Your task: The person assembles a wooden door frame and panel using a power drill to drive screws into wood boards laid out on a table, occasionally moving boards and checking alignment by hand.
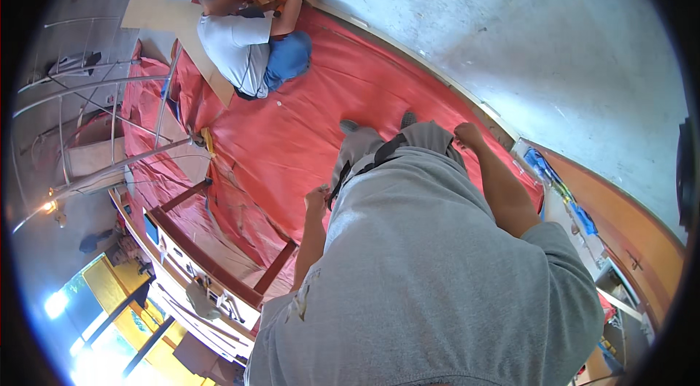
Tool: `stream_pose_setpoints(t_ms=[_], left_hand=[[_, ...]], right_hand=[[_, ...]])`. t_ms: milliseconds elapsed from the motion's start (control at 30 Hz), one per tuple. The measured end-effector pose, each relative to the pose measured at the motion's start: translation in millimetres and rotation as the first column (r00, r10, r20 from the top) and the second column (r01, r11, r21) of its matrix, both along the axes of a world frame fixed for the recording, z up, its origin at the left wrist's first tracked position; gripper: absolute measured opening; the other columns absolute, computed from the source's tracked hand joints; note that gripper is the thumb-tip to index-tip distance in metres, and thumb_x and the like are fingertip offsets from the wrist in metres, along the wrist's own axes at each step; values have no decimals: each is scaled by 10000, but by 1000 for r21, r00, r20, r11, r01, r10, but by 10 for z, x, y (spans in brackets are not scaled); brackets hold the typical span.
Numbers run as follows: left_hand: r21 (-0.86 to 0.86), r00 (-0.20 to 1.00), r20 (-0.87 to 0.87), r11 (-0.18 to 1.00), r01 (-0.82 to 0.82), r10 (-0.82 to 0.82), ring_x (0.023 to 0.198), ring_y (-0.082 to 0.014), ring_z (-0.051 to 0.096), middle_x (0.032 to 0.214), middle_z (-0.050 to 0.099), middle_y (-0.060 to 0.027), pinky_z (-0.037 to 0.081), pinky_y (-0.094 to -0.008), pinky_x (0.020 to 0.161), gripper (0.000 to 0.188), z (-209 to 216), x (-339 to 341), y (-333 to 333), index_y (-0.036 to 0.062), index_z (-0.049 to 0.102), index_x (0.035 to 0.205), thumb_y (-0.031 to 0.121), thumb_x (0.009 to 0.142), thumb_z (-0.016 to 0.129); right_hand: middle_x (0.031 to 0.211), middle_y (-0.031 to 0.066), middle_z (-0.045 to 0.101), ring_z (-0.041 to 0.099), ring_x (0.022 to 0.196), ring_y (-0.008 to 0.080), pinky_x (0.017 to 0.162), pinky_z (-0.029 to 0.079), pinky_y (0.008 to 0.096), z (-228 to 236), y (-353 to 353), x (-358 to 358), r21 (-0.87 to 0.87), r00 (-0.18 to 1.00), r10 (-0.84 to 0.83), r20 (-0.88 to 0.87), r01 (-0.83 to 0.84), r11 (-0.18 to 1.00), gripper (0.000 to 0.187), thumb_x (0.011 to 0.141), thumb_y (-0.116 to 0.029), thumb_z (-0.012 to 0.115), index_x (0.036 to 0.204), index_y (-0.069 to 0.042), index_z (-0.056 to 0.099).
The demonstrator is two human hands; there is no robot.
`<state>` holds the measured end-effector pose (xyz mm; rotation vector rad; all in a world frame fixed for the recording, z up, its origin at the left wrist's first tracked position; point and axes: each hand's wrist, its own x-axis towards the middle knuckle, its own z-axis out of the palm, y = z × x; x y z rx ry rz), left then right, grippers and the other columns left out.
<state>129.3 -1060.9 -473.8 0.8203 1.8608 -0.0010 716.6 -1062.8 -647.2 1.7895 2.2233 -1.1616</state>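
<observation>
My left hand [316,198] hangs low by my left hip, fingers curled, close to the end of a black strap [379,154] that crosses the front of my grey trousers [430,136]. Whether it grips anything is hidden. Beside my right thigh, my right hand [467,136] is closed with bent fingers, and its palm side does not show. Both arms are bent slightly, away from my grey shirt [437,269]. My dark shoes [349,125] stand on a red sheet [321,101] spread over the floor.
Ahead, a co-worker [240,43] crouches by a pale wall panel [496,14], an arm against its base. A light board [175,28] lies behind them. Metal rails [95,87] stand at left, near a wooden frame [197,255] with tools. A blue packet [539,163] lies at right.
</observation>
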Motion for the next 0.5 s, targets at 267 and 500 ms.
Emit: stream_pose_setpoints(t_ms=[267,500], left_hand=[[24,990,67,992,-127,125,877,-216,684,1187,681,-170,594,-333,790,367,-135,76,-6,-56,599,1341,-7,1006,455],[-6,809,304,850,-526,503,958,-261,717,1173,683,-201,631,-370,802,370,-413,-88,-45,-68,575,1346,-20,1015,418]], right_hand=[[887,86,734,743,786,256,677,622,381,-13,-8,-44,-395,836,-547,-35,491,776,102,723,-23,769,816,-49,734],[855,112,674,681,890,331,775,554,447,137,398,-239,103,959,208,191,-230,968,341,549,-159,882,768,-82,632]])
